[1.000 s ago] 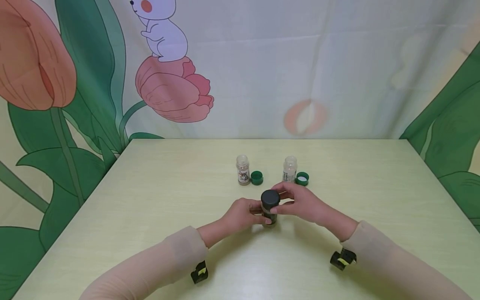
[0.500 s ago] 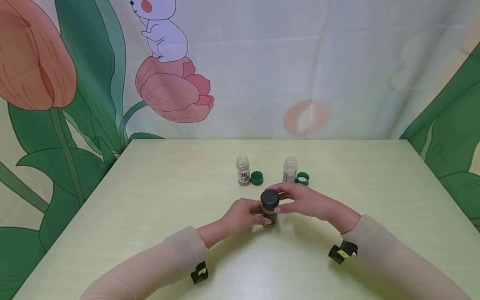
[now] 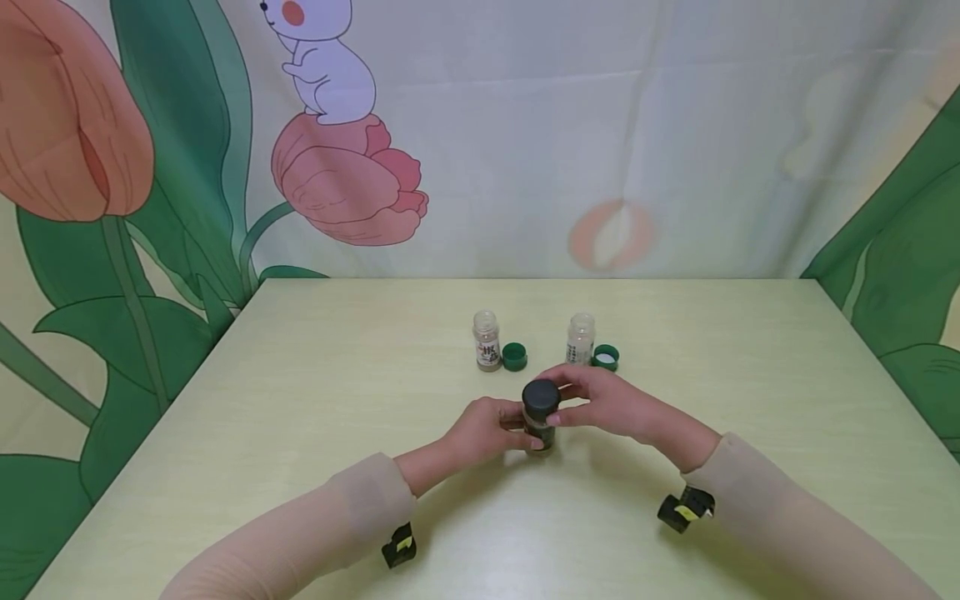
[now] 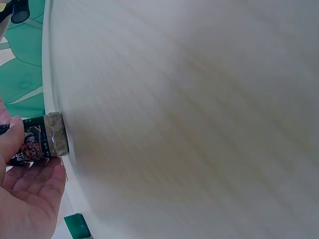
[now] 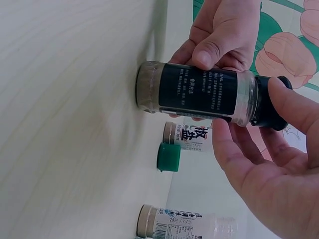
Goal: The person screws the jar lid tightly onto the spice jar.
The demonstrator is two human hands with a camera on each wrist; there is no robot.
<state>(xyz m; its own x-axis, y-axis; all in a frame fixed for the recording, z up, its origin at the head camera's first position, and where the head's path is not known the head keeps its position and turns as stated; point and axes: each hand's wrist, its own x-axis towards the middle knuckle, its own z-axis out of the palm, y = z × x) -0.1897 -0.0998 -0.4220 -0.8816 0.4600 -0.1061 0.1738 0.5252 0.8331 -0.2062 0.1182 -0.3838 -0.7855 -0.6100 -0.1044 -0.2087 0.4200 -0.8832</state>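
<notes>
A glass spice jar with a black label and a black cap stands upright on the table. My left hand grips its body from the left, thumb on the near side. From the right, my right hand pinches the cap. In the right wrist view the thumb lies on the cap and a fingertip is at the jar's neck. The cap appears seated on the neck. The left wrist view has the jar's base beside the left hand; its top is cut off there.
Behind the hands stand two uncapped clear seasoning jars, a left jar and a right jar. A green cap lies beside the left one, another green cap beside the right one. A printed curtain hangs behind the table.
My right hand and wrist have shifted and turned slightly at the black cap. The left hand and the jar have stayed in place.
</notes>
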